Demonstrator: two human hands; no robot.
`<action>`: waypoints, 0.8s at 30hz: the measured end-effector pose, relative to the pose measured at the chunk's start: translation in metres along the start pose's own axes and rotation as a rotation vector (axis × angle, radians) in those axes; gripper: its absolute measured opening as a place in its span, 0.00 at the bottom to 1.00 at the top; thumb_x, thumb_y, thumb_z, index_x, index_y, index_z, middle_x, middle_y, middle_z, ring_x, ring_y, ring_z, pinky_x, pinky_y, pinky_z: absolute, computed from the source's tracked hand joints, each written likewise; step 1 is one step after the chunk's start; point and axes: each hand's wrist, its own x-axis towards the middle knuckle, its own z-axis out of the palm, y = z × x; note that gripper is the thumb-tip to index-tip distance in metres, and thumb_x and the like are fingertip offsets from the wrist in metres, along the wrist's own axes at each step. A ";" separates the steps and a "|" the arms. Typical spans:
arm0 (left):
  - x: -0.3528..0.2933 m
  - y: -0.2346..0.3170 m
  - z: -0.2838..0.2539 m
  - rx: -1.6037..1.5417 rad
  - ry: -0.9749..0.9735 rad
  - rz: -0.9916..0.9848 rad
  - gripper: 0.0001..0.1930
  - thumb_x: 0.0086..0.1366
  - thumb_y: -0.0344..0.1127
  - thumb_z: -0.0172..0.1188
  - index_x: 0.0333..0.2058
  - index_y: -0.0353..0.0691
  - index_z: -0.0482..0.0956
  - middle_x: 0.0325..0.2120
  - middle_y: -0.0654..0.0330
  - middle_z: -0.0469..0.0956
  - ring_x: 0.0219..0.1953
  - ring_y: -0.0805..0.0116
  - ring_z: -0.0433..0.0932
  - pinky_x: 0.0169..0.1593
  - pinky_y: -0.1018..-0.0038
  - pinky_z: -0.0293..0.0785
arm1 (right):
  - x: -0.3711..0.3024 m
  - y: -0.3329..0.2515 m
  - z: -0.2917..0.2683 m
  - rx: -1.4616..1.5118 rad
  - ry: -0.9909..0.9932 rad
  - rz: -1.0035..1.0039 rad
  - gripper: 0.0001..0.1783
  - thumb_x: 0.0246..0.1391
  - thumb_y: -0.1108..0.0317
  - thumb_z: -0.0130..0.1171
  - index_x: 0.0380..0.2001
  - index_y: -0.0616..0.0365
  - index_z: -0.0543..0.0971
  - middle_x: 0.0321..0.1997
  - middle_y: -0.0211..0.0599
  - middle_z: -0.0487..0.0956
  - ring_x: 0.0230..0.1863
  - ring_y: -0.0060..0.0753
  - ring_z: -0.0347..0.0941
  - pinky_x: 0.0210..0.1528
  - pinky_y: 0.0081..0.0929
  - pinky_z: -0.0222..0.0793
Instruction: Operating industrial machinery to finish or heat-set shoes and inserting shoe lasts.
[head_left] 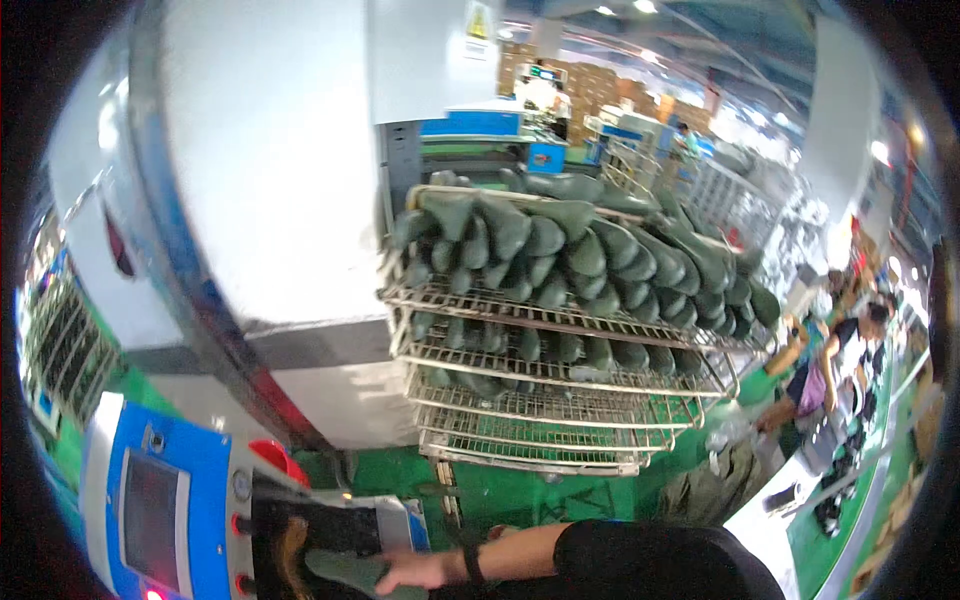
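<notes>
My right hand (415, 572) reaches in from the lower right, with a black band at the wrist and a dark sleeve behind it. Its fingers are closed on the near end of a dark grey-green insole (345, 569). The insole lies over the dark bed of a blue and white machine (205, 490), whose screen and red knobs are at the lower left. Beside the insole's far end is a blurred brownish curved shape (291, 552) that I cannot make out. My left hand is not in view.
A wire rack (520, 410) ahead carries overlapping rows of similar dark green pieces (590, 250) on its upper shelves. Behind the machine rises a white cabinet (270, 170). A red container (275, 458) sits by the machine. Other people (845, 360) are at the right beside a white worktable (780, 520).
</notes>
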 end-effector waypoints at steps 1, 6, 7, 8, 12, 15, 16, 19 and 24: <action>0.005 -0.003 -0.016 0.001 0.107 0.046 0.30 0.68 0.57 0.53 0.55 0.35 0.75 0.48 0.56 0.79 0.50 0.57 0.77 0.54 0.60 0.74 | -0.004 -0.006 0.011 -0.179 0.165 0.024 0.41 0.47 0.55 0.67 0.65 0.55 0.69 0.51 0.39 0.79 0.49 0.33 0.74 0.56 0.31 0.67; -0.020 0.024 -0.009 -0.022 0.105 -0.040 0.23 0.71 0.48 0.51 0.56 0.39 0.75 0.50 0.55 0.79 0.50 0.56 0.77 0.55 0.60 0.72 | -0.082 -0.026 -0.050 -0.305 0.133 -0.193 0.34 0.55 0.56 0.63 0.64 0.54 0.70 0.57 0.45 0.78 0.54 0.42 0.74 0.57 0.37 0.68; -0.032 0.033 0.023 0.021 0.140 0.006 0.22 0.71 0.48 0.51 0.56 0.39 0.75 0.48 0.56 0.80 0.51 0.57 0.76 0.58 0.62 0.70 | -0.113 -0.027 -0.082 -0.386 0.058 -0.342 0.43 0.48 0.54 0.67 0.68 0.49 0.67 0.57 0.39 0.78 0.54 0.34 0.74 0.57 0.33 0.67; -0.038 0.041 0.050 0.058 0.175 0.062 0.22 0.72 0.47 0.51 0.56 0.40 0.75 0.46 0.58 0.80 0.51 0.58 0.75 0.61 0.64 0.68 | -0.146 -0.025 -0.110 -0.492 0.151 -0.367 0.43 0.52 0.48 0.64 0.70 0.44 0.63 0.55 0.46 0.79 0.52 0.40 0.76 0.56 0.35 0.69; -0.011 0.058 0.097 0.263 0.177 0.047 0.21 0.72 0.49 0.49 0.53 0.40 0.76 0.39 0.59 0.75 0.44 0.60 0.70 0.53 0.64 0.65 | -0.290 -0.061 -0.178 -0.879 0.716 0.076 0.42 0.56 0.45 0.59 0.72 0.36 0.58 0.33 0.51 0.83 0.31 0.52 0.80 0.39 0.47 0.78; 0.018 0.069 0.138 0.464 0.163 0.025 0.22 0.73 0.52 0.47 0.50 0.40 0.78 0.32 0.60 0.71 0.37 0.63 0.64 0.46 0.65 0.62 | -0.383 -0.036 -0.213 -0.893 1.424 0.025 0.39 0.55 0.51 0.62 0.69 0.38 0.62 0.56 0.44 0.79 0.32 0.56 0.81 0.37 0.45 0.80; 0.027 0.073 0.150 0.528 0.161 0.017 0.22 0.73 0.53 0.47 0.49 0.40 0.78 0.30 0.61 0.69 0.35 0.63 0.63 0.43 0.65 0.61 | -0.409 -0.038 -0.219 -0.961 1.649 0.015 0.37 0.54 0.56 0.63 0.67 0.39 0.65 0.54 0.49 0.79 0.32 0.57 0.80 0.34 0.45 0.80; 0.050 0.080 0.182 0.721 0.161 -0.003 0.24 0.74 0.55 0.45 0.46 0.40 0.80 0.23 0.62 0.64 0.27 0.66 0.57 0.36 0.65 0.58 | -0.480 -0.024 -0.237 -1.013 2.062 0.330 0.36 0.49 0.65 0.64 0.63 0.45 0.69 0.55 0.60 0.76 0.44 0.61 0.79 0.43 0.48 0.78; 0.076 0.089 0.219 1.021 0.210 -0.026 0.28 0.75 0.59 0.42 0.40 0.41 0.82 0.12 0.64 0.56 0.15 0.70 0.49 0.24 0.66 0.53 | -0.570 -0.010 -0.287 -1.138 2.203 0.606 0.26 0.48 0.68 0.62 0.54 0.49 0.74 0.44 0.50 0.76 0.38 0.54 0.78 0.37 0.46 0.76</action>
